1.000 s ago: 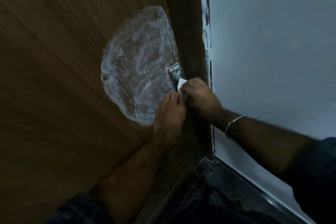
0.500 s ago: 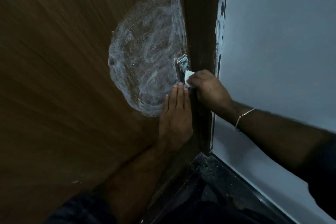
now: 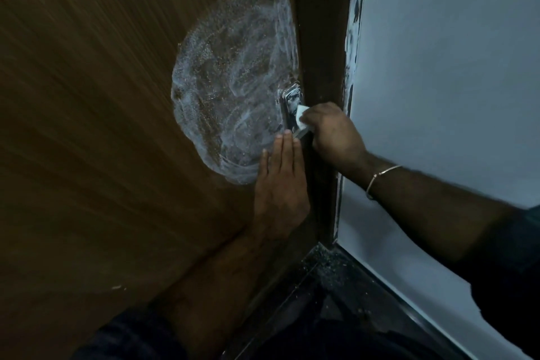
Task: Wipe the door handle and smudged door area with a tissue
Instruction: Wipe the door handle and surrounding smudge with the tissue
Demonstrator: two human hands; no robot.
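Pinching the white tissue [image 3: 301, 118] in curled fingers, the right hand [image 3: 333, 133] had crept slightly up the door handle [image 3: 292, 109] compared with a second earlier, still rubbing metal. The left hand [image 3: 280, 181], at seven o'clock from the handle, had flattened, its straight fingers [image 3: 285, 152] pressed against the door [image 3: 102, 126]. At ten o'clock, the white smudge [image 3: 233, 82] remained unwiped; most of the task was probably still ahead.
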